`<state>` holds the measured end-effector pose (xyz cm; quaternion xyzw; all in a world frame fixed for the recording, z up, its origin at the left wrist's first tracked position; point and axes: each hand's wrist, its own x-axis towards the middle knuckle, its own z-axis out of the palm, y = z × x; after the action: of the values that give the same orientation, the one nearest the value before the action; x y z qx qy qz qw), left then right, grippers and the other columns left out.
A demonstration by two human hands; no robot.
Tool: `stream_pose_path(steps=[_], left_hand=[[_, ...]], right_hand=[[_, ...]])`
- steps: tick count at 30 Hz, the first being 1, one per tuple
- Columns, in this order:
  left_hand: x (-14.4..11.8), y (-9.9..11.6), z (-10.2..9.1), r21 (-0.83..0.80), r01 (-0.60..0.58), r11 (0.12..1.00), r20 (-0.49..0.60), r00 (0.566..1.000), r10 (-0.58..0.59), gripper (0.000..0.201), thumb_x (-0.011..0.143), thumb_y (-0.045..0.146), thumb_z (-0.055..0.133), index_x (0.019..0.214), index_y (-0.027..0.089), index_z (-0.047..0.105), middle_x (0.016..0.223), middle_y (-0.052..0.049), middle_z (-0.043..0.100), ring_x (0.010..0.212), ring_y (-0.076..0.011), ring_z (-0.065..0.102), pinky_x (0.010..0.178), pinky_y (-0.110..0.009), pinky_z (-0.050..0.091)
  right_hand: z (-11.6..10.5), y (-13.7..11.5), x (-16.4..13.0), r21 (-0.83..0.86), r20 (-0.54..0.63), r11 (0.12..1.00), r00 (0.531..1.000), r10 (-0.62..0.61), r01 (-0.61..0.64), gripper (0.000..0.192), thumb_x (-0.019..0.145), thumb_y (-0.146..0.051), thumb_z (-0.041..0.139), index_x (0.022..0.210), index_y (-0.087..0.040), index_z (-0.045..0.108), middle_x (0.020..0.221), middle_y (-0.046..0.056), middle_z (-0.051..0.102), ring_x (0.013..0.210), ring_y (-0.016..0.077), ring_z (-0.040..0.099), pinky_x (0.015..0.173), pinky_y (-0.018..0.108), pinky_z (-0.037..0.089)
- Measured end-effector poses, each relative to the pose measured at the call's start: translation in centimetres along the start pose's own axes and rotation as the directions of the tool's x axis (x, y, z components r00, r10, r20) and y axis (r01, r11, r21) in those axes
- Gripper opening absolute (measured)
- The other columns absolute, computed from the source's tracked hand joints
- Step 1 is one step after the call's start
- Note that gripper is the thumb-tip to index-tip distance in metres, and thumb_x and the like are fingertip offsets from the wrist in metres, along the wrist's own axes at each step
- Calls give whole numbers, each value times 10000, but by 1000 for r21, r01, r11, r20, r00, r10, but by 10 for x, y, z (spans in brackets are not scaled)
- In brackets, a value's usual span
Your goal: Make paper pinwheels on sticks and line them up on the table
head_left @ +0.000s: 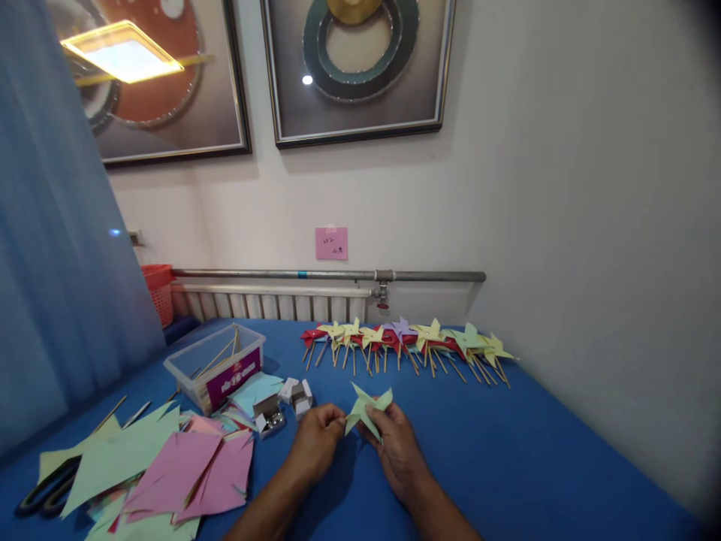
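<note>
A pale green paper pinwheel (369, 412) is held in my right hand (397, 447), with the thumb pressed on its front near the middle. My left hand (316, 443) is closed in a pinch right beside the pinwheel's left blade. Whatever lies between those fingertips is too small or hidden to make out. No stick shows on this pinwheel. Left of my left hand stand small open boxes: one box (269, 415) holds shiny metal bits, and another box (301, 398) sits just behind it.
Finished pinwheels on sticks (399, 338) lie in a row along the back. At left are a clear plastic bin (217, 368) with wooden sticks, pink paper squares (174, 469), green sheets (127, 451) and black-handled scissors (50, 488). A radiator (270, 300) runs behind the blue table (507, 466).
</note>
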<state>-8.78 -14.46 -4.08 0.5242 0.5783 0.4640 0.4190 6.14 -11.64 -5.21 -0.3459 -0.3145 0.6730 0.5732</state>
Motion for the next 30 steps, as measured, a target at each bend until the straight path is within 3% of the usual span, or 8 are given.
stream_pose_path(steps=[4, 18, 30], left_hand=[[-1, 0, 0, 2, -11, 1000, -13, 1000, 11, 186, 772, 354, 605, 674, 202, 564, 542, 61, 422, 515, -113, 337, 531, -258, 246], [-4, 3, 2, 9, 24, 1000, -8, 1000, -24, 186, 740, 346, 621, 644, 213, 534, 531, 63, 413, 513, -112, 334, 524, -253, 241], [-2, 0, 0, 24, 1, 1000, 0, 1000, -1, 158, 773, 303, 592, 662, 211, 530, 538, 72, 400, 509, -110, 327, 524, -256, 239]], right_hand=[[-1, 2, 2, -3, -1, 1000, 1000, -5, 5, 333, 600, -324, 903, 834, -231, 685, 792, -6, 731, 783, 220, 709, 813, 377, 587], [-2, 4, 4, -17, -7, 1000, 1000, -23, 23, 390, 540, -375, 939, 798, -219, 690, 870, 34, 754, 894, 257, 717, 835, 374, 571], [-1, 1, 1, 14, 3, 1000, 1000, 8, -8, 393, 522, -358, 954, 790, -212, 706, 853, 23, 753, 878, 231, 699, 844, 357, 555]])
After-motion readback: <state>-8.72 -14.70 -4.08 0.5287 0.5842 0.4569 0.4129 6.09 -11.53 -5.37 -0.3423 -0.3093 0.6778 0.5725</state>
